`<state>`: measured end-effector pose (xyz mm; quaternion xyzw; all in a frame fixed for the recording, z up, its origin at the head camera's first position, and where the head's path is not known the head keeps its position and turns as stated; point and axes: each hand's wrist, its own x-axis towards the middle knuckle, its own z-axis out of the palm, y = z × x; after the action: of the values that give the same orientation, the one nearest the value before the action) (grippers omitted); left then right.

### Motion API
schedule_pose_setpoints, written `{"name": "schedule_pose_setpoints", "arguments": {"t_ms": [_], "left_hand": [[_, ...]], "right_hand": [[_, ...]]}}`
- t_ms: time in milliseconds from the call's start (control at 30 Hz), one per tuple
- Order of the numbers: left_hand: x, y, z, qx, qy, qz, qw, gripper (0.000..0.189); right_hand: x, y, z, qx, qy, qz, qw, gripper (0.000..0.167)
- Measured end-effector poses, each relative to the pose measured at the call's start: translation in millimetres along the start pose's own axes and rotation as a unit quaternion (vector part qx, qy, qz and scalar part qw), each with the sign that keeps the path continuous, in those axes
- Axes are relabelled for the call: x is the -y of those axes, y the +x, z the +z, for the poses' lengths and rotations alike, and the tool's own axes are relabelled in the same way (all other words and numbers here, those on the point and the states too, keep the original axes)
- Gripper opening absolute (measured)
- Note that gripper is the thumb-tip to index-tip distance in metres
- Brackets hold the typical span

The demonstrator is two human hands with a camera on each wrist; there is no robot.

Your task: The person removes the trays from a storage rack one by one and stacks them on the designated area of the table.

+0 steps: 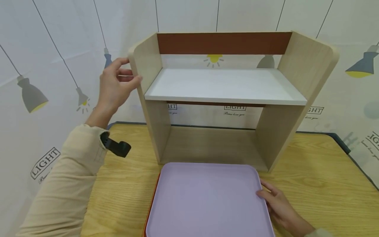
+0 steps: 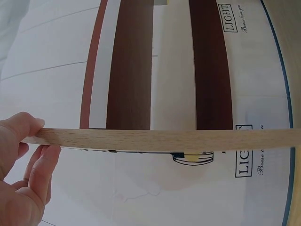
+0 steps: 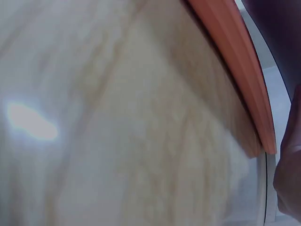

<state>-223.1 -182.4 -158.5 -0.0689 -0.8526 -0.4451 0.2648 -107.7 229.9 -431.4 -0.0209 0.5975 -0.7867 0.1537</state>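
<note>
A small desktop shelf with pale wood sides and a white middle board [image 1: 225, 85] stands on the table. My left hand [image 1: 113, 84] pinches the front edge of its left side panel [image 1: 152, 131] near the top. In the left wrist view, the thumb is on one face of that panel [image 2: 164, 140] and the fingers on the other. In front of the shelf is a light purple tray [image 1: 207, 200], its right rim gripped by my right hand [image 1: 279, 205], thumb on top. An orange tray [image 3: 240, 61] lies under the purple one, mostly hidden by it.
The wood-grain table [image 1: 319, 168] has a dark edge and extends to both sides of the shelf. Close behind hangs a white cloth backdrop [image 1: 189, 16] printed with lamps. A brown strip [image 1: 222, 42] spans the shelf's upper back.
</note>
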Motion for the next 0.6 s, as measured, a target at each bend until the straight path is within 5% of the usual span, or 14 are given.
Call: {"name": "schedule_pose_setpoints", "arguments": {"t_ms": [600], "left_hand": [[1.5,-0.3,-0.1,0.002,0.008,0.013,0.9999,0.046]], "right_hand": [[-1.7,2.6,7.5,-0.010,-0.028,0.039,0.9988,0.041]]}}
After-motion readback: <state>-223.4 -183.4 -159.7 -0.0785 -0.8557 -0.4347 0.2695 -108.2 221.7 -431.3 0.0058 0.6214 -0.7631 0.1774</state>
